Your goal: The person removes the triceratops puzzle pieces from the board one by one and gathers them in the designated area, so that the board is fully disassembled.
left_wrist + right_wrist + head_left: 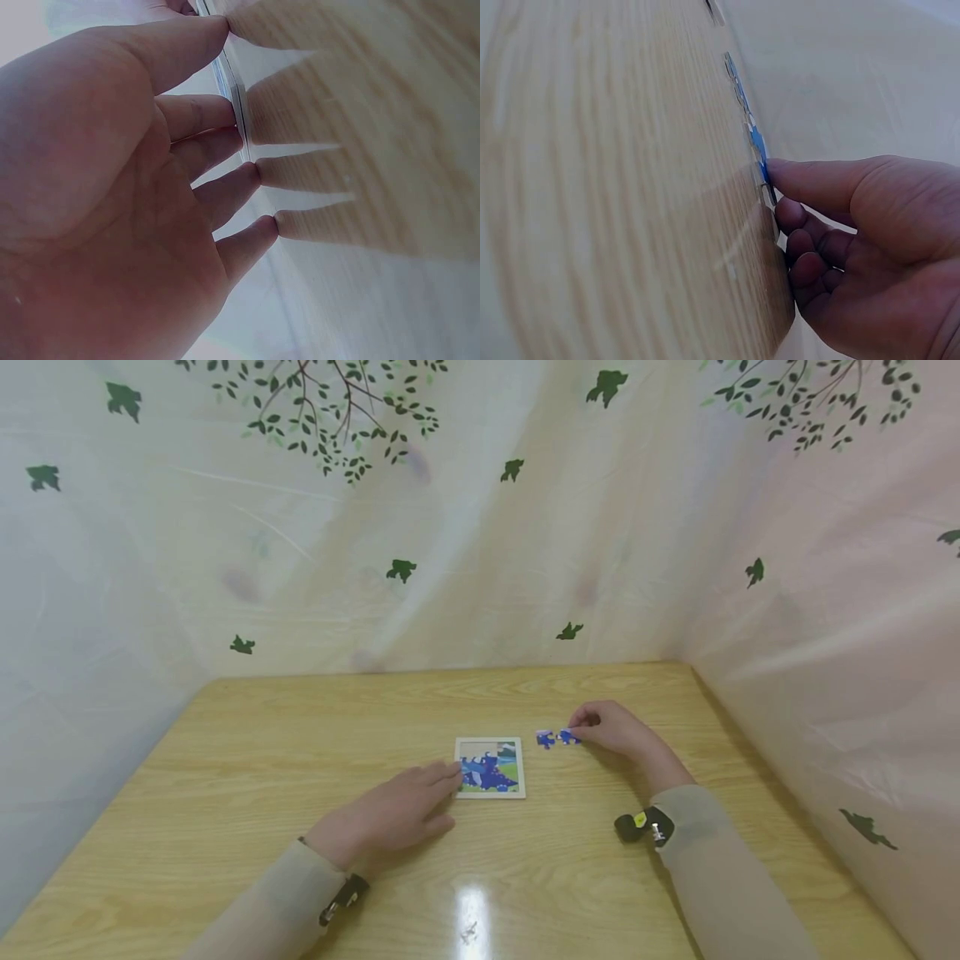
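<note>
A small jigsaw puzzle [489,772] with a blue dinosaur picture lies flat in a white frame on the table. Part of its upper left shows plain backing. My left hand [397,806] rests with outstretched fingers at the frame's left edge; in the left wrist view its fingertips [247,171] touch the frame and the tabletop. To the right of the frame, my right hand [611,728] pinches a blue puzzle piece [566,737] between thumb and forefinger, low at the table. Another blue and white puzzle piece [545,740] lies just left of it.
The wooden table [300,718] has a pale curtain [465,527] with leaf prints behind it and along its right side. A dark strap with a small device [645,825] sits on the right wrist, and another strap [345,897] on the left.
</note>
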`<action>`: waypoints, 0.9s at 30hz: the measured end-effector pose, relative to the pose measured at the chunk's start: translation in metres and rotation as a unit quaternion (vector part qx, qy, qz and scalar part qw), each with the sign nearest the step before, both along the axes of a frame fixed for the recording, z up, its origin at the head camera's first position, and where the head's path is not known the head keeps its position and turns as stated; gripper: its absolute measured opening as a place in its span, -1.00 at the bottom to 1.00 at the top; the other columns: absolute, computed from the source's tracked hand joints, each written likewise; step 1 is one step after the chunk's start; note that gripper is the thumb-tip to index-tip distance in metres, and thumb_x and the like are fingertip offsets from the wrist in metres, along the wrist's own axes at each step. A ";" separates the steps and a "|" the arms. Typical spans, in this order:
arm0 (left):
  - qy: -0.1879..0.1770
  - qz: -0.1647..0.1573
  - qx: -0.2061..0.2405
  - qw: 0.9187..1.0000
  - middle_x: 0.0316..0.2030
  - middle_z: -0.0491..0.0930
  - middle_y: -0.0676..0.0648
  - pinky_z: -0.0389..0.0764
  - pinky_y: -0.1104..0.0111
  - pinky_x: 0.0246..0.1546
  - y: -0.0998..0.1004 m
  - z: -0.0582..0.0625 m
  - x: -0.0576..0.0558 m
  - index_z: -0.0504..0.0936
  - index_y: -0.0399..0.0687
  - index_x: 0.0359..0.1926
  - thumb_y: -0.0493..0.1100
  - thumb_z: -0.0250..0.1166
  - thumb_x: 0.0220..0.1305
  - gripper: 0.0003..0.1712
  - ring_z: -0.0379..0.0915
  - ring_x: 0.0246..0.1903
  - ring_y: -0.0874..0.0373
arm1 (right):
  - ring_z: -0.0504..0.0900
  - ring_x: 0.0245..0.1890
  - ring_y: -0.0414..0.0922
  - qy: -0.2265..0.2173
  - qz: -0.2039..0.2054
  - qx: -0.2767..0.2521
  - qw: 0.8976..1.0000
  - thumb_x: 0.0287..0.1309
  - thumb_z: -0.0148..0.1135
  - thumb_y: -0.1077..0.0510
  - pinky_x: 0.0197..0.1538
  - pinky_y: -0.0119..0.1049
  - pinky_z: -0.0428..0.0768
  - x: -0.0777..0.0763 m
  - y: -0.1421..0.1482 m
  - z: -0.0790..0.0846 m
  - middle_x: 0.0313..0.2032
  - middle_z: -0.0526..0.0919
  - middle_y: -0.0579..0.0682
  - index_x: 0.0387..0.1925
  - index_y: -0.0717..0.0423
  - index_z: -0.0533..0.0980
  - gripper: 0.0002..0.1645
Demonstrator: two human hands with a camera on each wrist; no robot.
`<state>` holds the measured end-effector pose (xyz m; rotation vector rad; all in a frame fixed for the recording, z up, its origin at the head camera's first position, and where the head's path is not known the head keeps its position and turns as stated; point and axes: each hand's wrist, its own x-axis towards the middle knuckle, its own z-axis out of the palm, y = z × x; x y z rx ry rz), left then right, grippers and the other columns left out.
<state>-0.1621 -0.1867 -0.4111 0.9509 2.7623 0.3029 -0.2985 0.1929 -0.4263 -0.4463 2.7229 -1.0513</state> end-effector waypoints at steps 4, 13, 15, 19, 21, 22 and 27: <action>0.002 -0.002 0.000 1.000 0.70 0.17 -0.19 0.08 -0.12 0.69 -0.001 -0.002 -0.002 0.27 -0.19 0.70 0.08 0.21 0.69 -0.22 0.06 0.68 -0.21 | 0.60 0.02 0.08 0.001 0.001 0.001 1.000 0.54 0.36 0.21 0.24 0.07 0.58 -0.001 0.000 -0.002 -0.07 0.73 0.09 -0.05 0.18 0.71 -0.89; -0.002 0.004 0.000 1.000 0.71 0.15 -0.16 0.07 -0.10 0.70 -0.001 -0.001 0.000 0.26 -0.16 0.71 0.09 0.19 0.71 -0.22 0.03 0.69 -0.19 | 0.61 0.00 0.07 0.010 0.007 0.003 1.000 0.53 0.37 0.21 0.21 0.07 0.59 -0.002 0.000 -0.002 -0.09 0.74 0.09 -0.05 0.20 0.71 -0.88; -0.003 0.004 0.001 1.000 0.71 0.15 -0.16 0.06 -0.10 0.70 0.000 0.000 0.000 0.26 -0.16 0.71 0.08 0.19 0.71 -0.23 0.03 0.69 -0.20 | 0.61 0.02 0.08 0.008 0.007 0.000 1.000 0.54 0.36 0.20 0.24 0.10 0.59 -0.002 0.001 -0.002 -0.07 0.73 0.10 -0.04 0.19 0.71 -0.87; -0.003 0.006 0.002 1.000 0.71 0.17 -0.17 0.07 -0.10 0.70 0.000 0.000 0.000 0.27 -0.16 0.71 0.08 0.20 0.71 -0.23 0.04 0.69 -0.20 | 0.62 0.12 0.13 0.001 0.000 -0.006 1.000 0.59 0.30 0.15 0.37 0.19 0.55 -0.002 0.003 -0.002 -0.01 0.74 0.11 0.02 0.19 0.70 -0.81; -0.002 0.005 0.002 1.000 0.71 0.17 -0.17 0.08 -0.10 0.70 0.000 0.000 0.000 0.27 -0.16 0.71 0.08 0.21 0.70 -0.23 0.05 0.69 -0.20 | 0.63 0.16 0.14 -0.006 -0.010 -0.012 1.000 0.62 0.27 0.12 0.43 0.23 0.52 -0.002 0.003 -0.001 0.02 0.74 0.12 0.06 0.19 0.70 -0.77; -0.002 0.006 0.001 1.000 0.71 0.17 -0.17 0.09 -0.10 0.70 0.000 -0.001 0.000 0.28 -0.15 0.71 0.08 0.20 0.70 -0.23 0.05 0.69 -0.19 | 0.63 0.17 0.16 -0.009 -0.016 -0.017 1.000 0.63 0.26 0.11 0.44 0.24 0.52 -0.001 0.003 -0.001 0.03 0.75 0.14 0.07 0.20 0.69 -0.75; 0.000 0.002 0.001 1.000 0.70 0.19 -0.17 0.11 -0.10 0.69 -0.001 -0.001 0.000 0.29 -0.16 0.70 0.08 0.22 0.70 -0.24 0.07 0.68 -0.19 | 0.63 0.14 0.19 -0.001 -0.060 -0.047 0.997 0.66 0.22 0.07 0.37 0.21 0.57 -0.001 -0.003 0.001 0.04 0.73 0.20 0.14 0.26 0.65 -0.66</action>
